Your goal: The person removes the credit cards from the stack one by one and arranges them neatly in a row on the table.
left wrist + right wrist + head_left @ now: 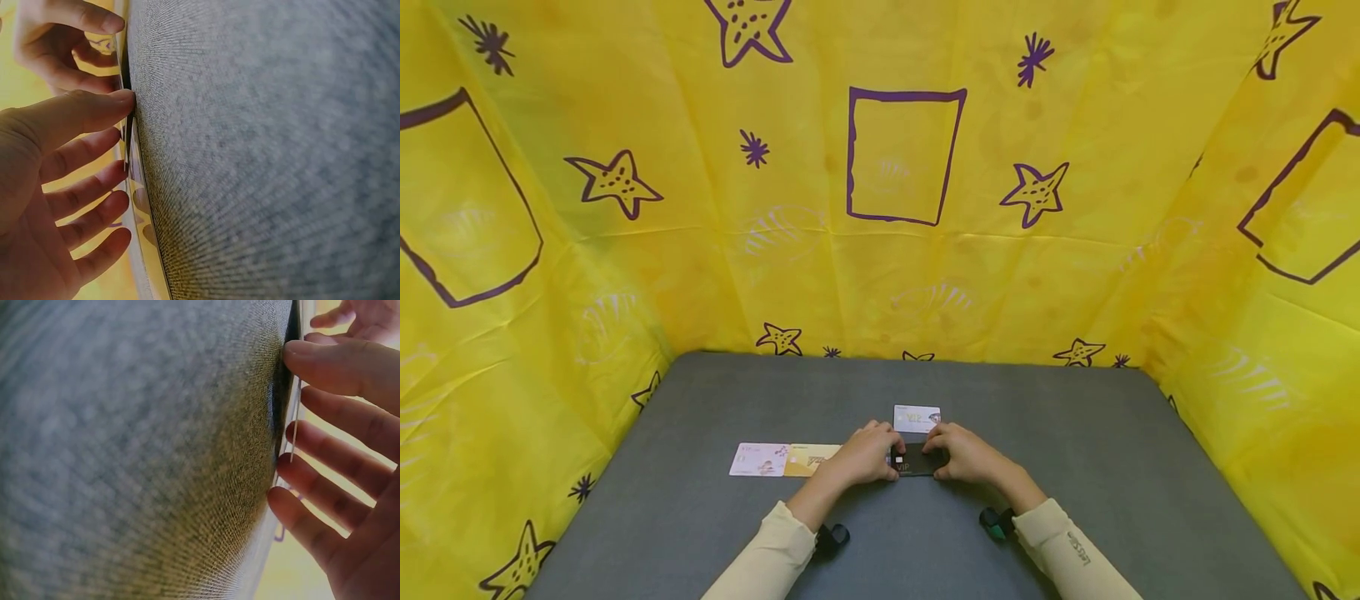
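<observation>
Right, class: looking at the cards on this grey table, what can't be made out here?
- Black card: the head view shows both hands covering its ends.
- White card: its print is too small to read.
- Yellow card: the left hand hides its right end.
- Wrist views: cards show edge-on only, faces unseen.

Both forearms (in cream sleeves) reach forward and converge near the middle of the grey table (pixel 1075 433). The left hand (pixel 863 456) and right hand (pixel 964 454) lie palm-down, close together, fingers gently bent with fingertips (pixel 119 97) pressing downward.
</observation>
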Motion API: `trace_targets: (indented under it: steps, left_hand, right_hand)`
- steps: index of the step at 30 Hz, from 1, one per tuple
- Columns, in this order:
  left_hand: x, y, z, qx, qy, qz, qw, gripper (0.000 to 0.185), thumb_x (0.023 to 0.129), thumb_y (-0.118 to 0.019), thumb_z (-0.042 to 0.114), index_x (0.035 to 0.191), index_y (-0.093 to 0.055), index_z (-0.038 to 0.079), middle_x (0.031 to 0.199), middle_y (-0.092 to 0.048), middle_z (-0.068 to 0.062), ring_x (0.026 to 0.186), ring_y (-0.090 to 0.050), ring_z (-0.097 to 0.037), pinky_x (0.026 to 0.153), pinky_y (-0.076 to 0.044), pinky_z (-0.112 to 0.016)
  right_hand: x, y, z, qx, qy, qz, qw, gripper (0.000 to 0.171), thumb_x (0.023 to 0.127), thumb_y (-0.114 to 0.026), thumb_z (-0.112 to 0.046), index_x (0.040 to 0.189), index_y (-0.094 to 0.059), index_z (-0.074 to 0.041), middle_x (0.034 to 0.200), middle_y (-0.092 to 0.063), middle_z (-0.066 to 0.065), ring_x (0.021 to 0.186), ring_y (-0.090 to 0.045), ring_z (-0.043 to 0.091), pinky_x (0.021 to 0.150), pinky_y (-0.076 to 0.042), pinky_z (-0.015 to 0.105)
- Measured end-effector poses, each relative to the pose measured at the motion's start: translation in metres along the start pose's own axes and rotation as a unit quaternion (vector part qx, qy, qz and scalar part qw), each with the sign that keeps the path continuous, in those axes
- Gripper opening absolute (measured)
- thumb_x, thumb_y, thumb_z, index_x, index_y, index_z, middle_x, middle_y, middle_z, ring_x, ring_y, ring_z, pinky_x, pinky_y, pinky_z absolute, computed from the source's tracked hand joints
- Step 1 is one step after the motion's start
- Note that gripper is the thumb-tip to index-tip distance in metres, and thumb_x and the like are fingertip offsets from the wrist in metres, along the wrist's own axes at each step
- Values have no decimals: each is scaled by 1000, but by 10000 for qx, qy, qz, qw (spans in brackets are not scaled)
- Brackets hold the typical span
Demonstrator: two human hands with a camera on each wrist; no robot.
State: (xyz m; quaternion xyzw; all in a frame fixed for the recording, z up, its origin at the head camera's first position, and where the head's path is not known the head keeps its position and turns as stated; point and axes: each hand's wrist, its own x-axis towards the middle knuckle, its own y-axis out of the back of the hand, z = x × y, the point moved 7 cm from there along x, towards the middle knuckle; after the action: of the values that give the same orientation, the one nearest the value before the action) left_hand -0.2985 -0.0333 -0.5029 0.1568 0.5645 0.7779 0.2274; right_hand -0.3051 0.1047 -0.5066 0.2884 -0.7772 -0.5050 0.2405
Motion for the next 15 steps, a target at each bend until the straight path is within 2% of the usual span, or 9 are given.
trace_targets:
  steps: [15]
  left_hand:
    - [-2, 0, -1, -43, 20, -88, 9999, 29, 74, -82, 26, 100, -72, 17, 104, -62, -1, 95, -51, -18, 85, -44, -36]
  right_hand:
    - [1, -1, -7, -144, 33, -49, 9999, 32, 70, -83, -12, 100, -75, -6, 105, -62, 4, 97, -56, 22, 86, -48, 37]
